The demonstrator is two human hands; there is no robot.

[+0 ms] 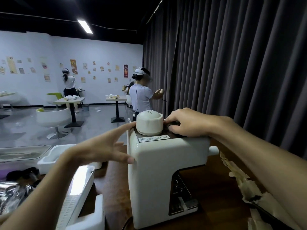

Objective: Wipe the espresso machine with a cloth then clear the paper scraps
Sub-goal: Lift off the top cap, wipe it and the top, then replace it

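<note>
- The cream espresso machine point(154, 171) stands upright on the brown wooden counter point(214, 190), its open brewing bay facing the near right corner.
- A round cream cap point(149, 122) sits on the machine's dark top plate, with a white warning label point(154, 138) just in front of it.
- A short white knob point(214, 151) sticks out of the machine's right side.
- The left hand point(99, 150) is spread against the machine's left side. Its fingers are straight, the forefinger reaches the top edge beside the cap, and the thumb touches the front left edge.
- The right hand point(187, 123) lies on the top plate just right of the cap. Its fingers are curled down, gripping a dark cloth point(173, 126) that is mostly hidden beneath them.
- Torn pale paper scraps point(240, 180) lie in a ragged line along the counter's right edge, apart from the machine.
- White foam packing pieces point(49, 158) and a crumpled silver bag point(13, 193) lie off the counter's left edge.
- A dark curtain point(232, 63) hangs behind the counter.
- Far off, two people wearing headsets stand among small tables and chairs.
</note>
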